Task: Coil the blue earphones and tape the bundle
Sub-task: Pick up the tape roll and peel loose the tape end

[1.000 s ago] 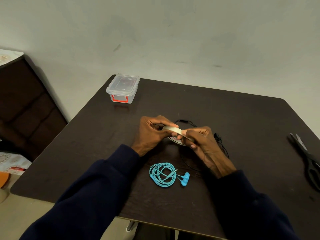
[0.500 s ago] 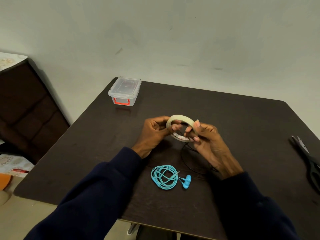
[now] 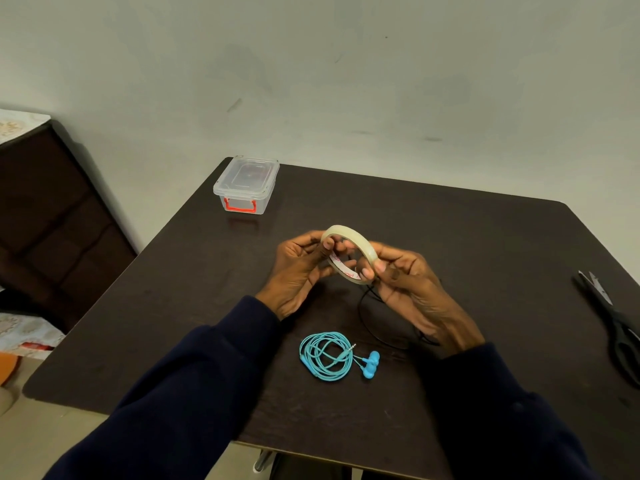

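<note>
Far left of frame: dark cabinet [image 3: 52,220], standing off the worktop [image 3: 173,306]. The worktop is dark brown and fills centre and right.

Upper left of worktop: clear box [image 3: 246,183], lid on, red latch facing the camera, well apart from everything else.

Just left of centre: left hand [image 3: 294,271], raised above the worktop. Fingers curled, thumb and fingertips pinching the left side of the tape [image 3: 349,234]. Navy sleeve runs down to the lower left.

Lower centre: earphones [image 3: 325,356] flat on the worktop. Blue cable is wound in a loose round coil with the plug lying across it. Both buds sit just beside the coil on its right. The bundle lies below the hands, touching neither.

Centre: the tape is a thin pale ring, tilted, held between both hands. Red print shows on the inner core. Can't tell if a free end is lifted.

Right of centre: black cable [image 3: 367,323] loops on the worktop under the right hand [image 3: 408,285], partly hidden by it. Right hand is also raised, fingers curled round the lower right of the tape.

Right edge: black scissors [image 3: 620,327] flat on the worktop, blades toward the top of frame, handles partly cut off.
</note>
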`<action>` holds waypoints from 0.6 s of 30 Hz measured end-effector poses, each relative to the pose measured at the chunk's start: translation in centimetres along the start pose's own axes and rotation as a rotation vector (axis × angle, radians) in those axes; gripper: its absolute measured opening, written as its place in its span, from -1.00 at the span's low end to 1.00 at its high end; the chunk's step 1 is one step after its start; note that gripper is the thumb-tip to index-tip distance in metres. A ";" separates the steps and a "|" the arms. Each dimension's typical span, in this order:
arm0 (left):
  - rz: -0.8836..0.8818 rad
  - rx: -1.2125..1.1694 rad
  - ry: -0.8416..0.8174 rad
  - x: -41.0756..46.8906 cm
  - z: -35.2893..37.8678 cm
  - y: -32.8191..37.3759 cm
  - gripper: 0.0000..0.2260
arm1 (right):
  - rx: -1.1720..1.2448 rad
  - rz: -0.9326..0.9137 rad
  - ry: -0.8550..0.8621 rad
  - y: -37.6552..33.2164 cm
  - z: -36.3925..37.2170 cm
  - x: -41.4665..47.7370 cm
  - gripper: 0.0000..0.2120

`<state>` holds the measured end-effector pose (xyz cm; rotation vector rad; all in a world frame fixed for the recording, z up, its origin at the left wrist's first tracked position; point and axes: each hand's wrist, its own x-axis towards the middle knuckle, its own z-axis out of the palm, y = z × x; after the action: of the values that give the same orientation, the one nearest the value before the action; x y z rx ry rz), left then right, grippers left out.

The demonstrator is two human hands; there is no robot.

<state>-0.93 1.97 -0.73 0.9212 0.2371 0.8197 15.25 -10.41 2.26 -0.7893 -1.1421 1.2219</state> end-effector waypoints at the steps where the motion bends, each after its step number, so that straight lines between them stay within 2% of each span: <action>1: -0.011 0.003 0.005 0.1 -0.1 0.0 -0.80 | 0.003 -0.005 -0.007 0.0 0.0 0.0 -0.62; 10: -0.042 0.011 0.020 0.0 -0.3 -0.2 -0.78 | -0.018 0.020 0.188 0.5 0.5 0.0 -0.65; 14: -0.039 0.025 0.017 -0.2 -0.1 -0.1 -0.81 | -0.031 -0.002 0.203 0.5 1.0 0.1 -0.73; 18: -0.014 0.092 0.051 -0.4 0.4 0.0 -0.82 | -0.030 0.005 0.240 0.5 1.3 0.1 -0.64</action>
<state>-0.96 1.45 -0.54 0.9852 0.3274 0.8251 13.88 -10.32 2.15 -0.9350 -0.9637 1.0834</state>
